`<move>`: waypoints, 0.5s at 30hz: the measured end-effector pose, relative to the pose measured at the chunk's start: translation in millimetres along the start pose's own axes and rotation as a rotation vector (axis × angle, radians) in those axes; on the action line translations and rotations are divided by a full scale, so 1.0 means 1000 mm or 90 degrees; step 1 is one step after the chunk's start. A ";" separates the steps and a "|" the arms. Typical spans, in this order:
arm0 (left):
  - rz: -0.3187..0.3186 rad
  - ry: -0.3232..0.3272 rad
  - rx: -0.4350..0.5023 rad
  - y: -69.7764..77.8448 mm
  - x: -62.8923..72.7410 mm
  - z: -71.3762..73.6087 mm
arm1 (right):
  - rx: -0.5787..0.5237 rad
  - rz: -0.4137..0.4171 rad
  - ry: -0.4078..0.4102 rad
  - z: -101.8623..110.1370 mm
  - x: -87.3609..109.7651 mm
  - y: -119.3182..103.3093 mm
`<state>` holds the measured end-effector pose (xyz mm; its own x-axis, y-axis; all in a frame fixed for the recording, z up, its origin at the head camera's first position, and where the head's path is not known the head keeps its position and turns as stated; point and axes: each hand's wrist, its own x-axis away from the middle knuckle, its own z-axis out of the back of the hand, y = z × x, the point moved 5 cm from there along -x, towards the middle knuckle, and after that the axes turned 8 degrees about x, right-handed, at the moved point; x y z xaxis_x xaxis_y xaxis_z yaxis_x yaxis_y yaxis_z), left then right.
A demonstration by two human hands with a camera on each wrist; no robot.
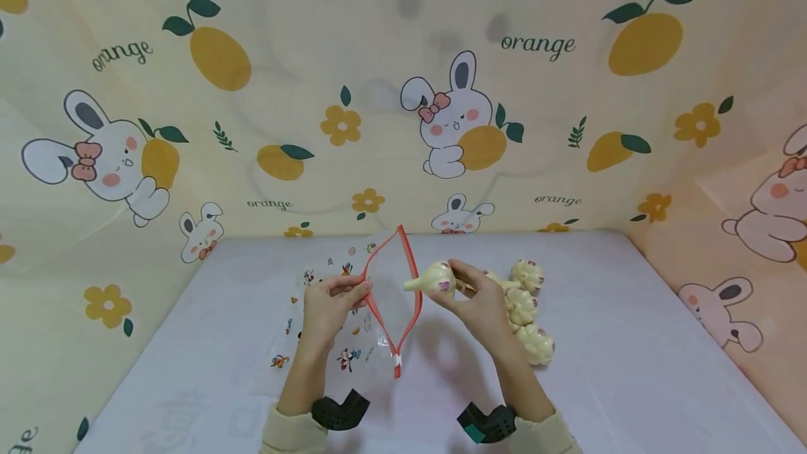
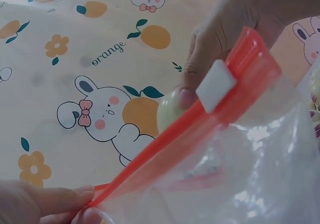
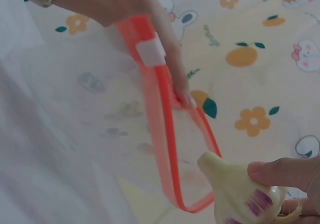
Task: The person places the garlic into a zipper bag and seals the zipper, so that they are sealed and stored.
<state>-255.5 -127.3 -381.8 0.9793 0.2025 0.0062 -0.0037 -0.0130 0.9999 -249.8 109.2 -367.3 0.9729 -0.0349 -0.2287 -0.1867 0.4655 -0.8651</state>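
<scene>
With thumb and fingers my left hand (image 1: 332, 303) pinches one red rim of a clear zip bag (image 2: 260, 169) printed with small cartoon figures. The bag's mouth gapes wide, and its white slider (image 3: 151, 51) sits at the near end of the rim. A garlic bulb (image 1: 439, 279), pale with purple patches, is held by its root end between the thumb and fingers of my right hand (image 1: 482, 303). Its stem points left, into the bag's mouth in the head view. In the left wrist view the bulb is partly hidden behind the red rim.
Several more garlic bulbs (image 1: 522, 307) lie in a cluster to the right, partly behind my right hand. A white table (image 1: 630, 370) lies beneath everything. Behind it hangs a cloth (image 1: 378, 40) patterned with rabbits and oranges.
</scene>
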 end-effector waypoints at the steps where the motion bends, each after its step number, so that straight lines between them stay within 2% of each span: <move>1: 0.000 0.000 -0.001 0.000 0.000 0.000 | -0.001 0.009 -0.001 -0.002 0.001 -0.001; 7: -0.005 -0.002 0.003 -0.001 0.002 -0.002 | -0.005 0.047 -0.008 -0.011 0.004 -0.003; 15: -0.011 -0.004 0.007 0.004 0.003 -0.003 | -0.008 0.054 -0.028 -0.023 0.006 -0.006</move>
<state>-253.0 -123.6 -378.0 0.9804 0.1968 -0.0112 0.0154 -0.0197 0.9997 -246.4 85.4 -373.4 0.9586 0.0439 -0.2814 -0.2701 0.4537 -0.8492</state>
